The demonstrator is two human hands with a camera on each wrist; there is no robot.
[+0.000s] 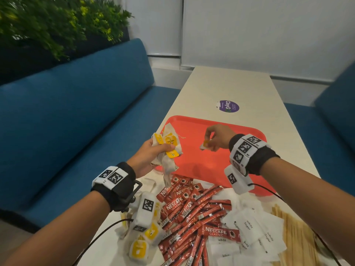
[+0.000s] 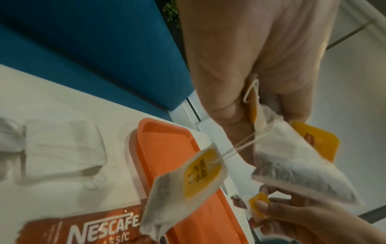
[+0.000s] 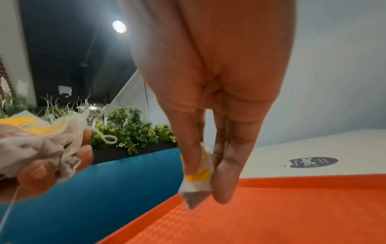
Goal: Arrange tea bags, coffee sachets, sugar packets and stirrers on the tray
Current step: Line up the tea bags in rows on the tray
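Note:
An orange tray [image 1: 226, 166] lies on the white table, bare inside. My left hand [image 1: 153, 150] hovers over the tray's left edge and grips a bunch of tea bags [image 1: 168, 148] with yellow tags; some dangle on strings [image 2: 183, 186]. My right hand [image 1: 213, 140] is above the tray's middle and pinches a single tea bag [image 1: 205, 145] between thumb and fingers [image 3: 196, 180]. In front of the tray lie red Nescafe coffee sachets [image 1: 194, 214], more tea bags [image 1: 142, 240], white sugar packets [image 1: 247, 227] and wooden stirrers [image 1: 294, 233].
The table [image 1: 230, 87] runs away from me, with a round purple sticker [image 1: 228, 106] beyond the tray. Blue sofas [image 1: 76, 112] flank both long sides. A planter with green foliage [image 1: 57, 25] stands behind the left sofa. Cables trail from both wrist cameras.

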